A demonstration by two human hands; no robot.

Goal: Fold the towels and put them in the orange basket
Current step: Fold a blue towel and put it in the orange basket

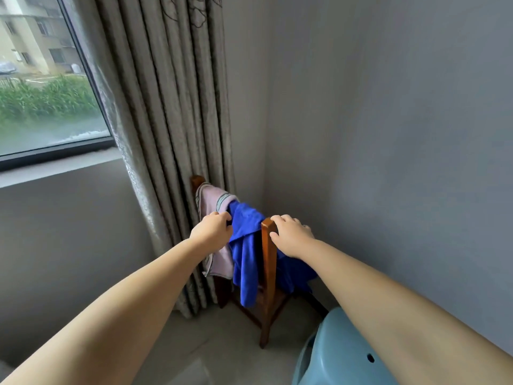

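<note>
In the head view, a blue towel (pixel 245 251) is hanging lengthwise down over a wooden chair's (pixel 268 273) back rail, beside a pink towel (pixel 213 218). The left hand (pixel 212 232) is gripping the blue towel's top edge; the right hand (pixel 291 236) is curling over the chair post, gripping it.

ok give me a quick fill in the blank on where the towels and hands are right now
1. The blue towel and the pink towel hang over the back of a wooden ____.
2. The left hand reaches the towels where the blue one meets the ____ one.
3. The right hand rests on the top of the chair's wooden ____.
4. The curtain hangs beside the ____.

Missing words: chair; pink; post; window
</note>
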